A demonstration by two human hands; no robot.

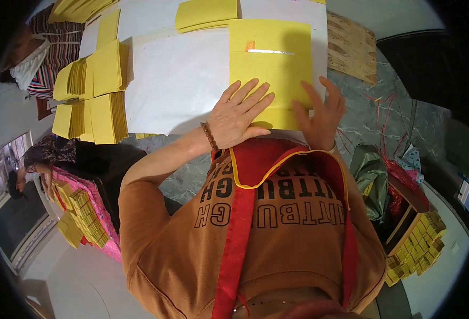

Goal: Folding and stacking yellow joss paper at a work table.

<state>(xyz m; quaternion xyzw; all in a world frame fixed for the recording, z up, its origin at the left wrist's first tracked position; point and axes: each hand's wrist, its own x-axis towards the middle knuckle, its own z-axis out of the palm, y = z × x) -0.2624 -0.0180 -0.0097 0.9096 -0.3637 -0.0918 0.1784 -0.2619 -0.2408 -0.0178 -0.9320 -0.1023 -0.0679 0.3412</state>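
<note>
A stack of yellow paper sheets [270,64] lies on the white table [176,80] in front of me. My left hand [240,114] rests flat on the near part of the stack, fingers spread, with a brown bead bracelet at the wrist. My right hand [322,114] presses on the stack's right near corner, fingers apart. The top sheet bears a small orange mark and a silver strip near its upper edge.
Folded yellow paper bundles [94,93] stand along the table's left edge, more [205,13] at the far side. A person in a striped top [43,53] sits far left. A wooden board [351,48] lies right. A box of yellow bundles [418,242] sits lower right.
</note>
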